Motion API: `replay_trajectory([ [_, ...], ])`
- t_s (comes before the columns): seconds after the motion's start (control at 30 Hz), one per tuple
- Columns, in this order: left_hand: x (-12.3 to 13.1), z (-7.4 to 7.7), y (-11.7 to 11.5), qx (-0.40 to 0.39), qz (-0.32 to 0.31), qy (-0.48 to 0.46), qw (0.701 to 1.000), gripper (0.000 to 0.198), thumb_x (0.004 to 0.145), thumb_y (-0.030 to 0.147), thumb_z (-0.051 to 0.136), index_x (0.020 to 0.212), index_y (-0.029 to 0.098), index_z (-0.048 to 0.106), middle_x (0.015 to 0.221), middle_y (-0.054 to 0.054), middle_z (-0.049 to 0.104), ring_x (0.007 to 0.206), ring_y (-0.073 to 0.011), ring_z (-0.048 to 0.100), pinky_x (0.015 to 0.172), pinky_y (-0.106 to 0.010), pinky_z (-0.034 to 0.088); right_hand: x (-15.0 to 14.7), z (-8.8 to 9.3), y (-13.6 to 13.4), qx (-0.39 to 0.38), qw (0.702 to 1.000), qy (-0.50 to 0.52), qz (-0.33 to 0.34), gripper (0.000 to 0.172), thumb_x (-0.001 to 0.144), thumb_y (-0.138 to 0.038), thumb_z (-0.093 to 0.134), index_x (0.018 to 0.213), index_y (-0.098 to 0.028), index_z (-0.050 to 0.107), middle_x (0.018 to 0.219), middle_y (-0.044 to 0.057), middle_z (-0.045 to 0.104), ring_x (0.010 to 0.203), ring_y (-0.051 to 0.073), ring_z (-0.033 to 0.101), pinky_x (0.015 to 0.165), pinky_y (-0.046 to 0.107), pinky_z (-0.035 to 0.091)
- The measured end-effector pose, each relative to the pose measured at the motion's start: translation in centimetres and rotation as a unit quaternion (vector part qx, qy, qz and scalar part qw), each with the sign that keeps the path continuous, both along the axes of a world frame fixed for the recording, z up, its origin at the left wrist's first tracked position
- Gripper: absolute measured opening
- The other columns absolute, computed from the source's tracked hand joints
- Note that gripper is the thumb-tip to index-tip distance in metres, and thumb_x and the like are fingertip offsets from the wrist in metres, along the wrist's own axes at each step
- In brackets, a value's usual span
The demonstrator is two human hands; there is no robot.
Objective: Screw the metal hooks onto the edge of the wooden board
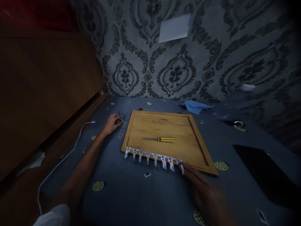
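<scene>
A wooden board (pixel 162 125) with a raised frame lies flat on the blue patterned cloth. Along its near edge runs a silvery metal hook rail (pixel 148 154), its several hooks hanging over the side. My right hand (pixel 204 185) grips the rail's right end, fingers closed around the last hook. Left of the board, my left hand (pixel 112 125) rests on the cloth with thumb and fingertips pinched together at some small dark and brassy bits (pixel 121 121), too small to name. A screwdriver (pixel 166 139) with a yellow and black handle lies across the board.
A blue cloth (pixel 196 107) and a clear plastic bottle (pixel 237 99) are near the wall. On the right lie a dark flat object (pixel 263 172) and a black item with a metal ring (pixel 238 124). A white cable (pixel 70 157) runs beside the wooden cabinet (pixel 47 88).
</scene>
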State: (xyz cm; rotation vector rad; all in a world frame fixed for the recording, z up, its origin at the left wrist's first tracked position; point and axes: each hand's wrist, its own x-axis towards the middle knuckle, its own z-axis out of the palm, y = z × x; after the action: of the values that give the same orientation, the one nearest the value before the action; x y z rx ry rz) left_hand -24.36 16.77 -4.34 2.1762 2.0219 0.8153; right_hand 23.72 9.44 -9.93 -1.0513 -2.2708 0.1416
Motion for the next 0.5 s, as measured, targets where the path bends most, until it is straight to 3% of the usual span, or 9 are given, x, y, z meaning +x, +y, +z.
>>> replay_trajectory([
  [0.37, -0.07, 0.17, -0.34, -0.006, -0.019, 0.021, 1.0, 0.016, 0.091, 0.022, 0.062, 0.099, 0.022, 0.076, 0.113, -0.009, 0.068, 0.111, -0.0262, 0.061, 0.102, -0.043, 0.049, 0.34, 0.86, 0.13, -0.015, 1.0, -0.008, 0.016, 0.058, 0.085, -0.004, 0.044, 0.124, -0.031, 0.077, 0.13, 0.001, 0.078, 0.099, 0.018, 0.082, 0.079, 0.027, 0.069],
  [0.5, 0.28, 0.29, -0.38, -0.011, -0.011, 0.026, 1.0, 0.016, 0.093, 0.024, 0.061, 0.097, 0.022, 0.076, 0.111, -0.009, 0.069, 0.11, -0.0263, 0.061, 0.101, -0.043, 0.049, 0.07, 1.14, -0.03, -0.034, 0.999, 0.001, 0.018, 0.06, 0.084, -0.004, 0.045, 0.128, -0.031, 0.075, 0.132, 0.003, 0.077, 0.105, 0.019, 0.08, 0.086, 0.03, 0.068],
])
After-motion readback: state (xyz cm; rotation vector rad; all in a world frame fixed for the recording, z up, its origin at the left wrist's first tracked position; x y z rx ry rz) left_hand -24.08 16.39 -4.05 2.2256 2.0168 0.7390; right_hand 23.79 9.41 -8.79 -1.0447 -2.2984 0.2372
